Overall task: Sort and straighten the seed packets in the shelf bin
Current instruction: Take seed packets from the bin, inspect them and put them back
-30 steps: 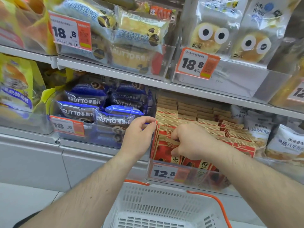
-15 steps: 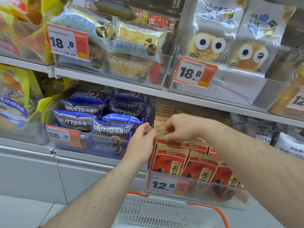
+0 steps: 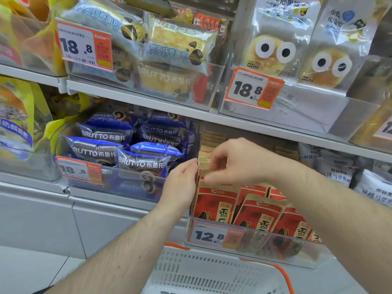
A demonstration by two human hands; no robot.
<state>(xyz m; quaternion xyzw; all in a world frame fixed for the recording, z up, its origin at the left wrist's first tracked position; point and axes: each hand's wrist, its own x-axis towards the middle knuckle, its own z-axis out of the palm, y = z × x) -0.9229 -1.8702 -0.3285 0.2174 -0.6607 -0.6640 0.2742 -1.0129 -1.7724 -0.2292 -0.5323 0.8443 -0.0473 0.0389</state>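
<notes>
Your right hand (image 3: 237, 161) has lifted off the front seed packets (image 3: 216, 205) in the clear shelf bin (image 3: 275, 249) and is now pinching tops in the row behind. Your left hand (image 3: 180, 185), fingers straight, is bracing the stack's left edge, so the front row is looking straightened.

Looks like a grocery shop aisle: shelves (image 3: 148, 98) packed with bagged snacks, orange price tags (image 3: 253, 89) on clear bins, and a shopping basket (image 3: 212, 272) below.

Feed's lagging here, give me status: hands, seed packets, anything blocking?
Left hand flat against the stack's left side. Right hand pinching tops of the red seed packets in the clear bin. Front packets lean unevenly. Nothing blocking.
</notes>
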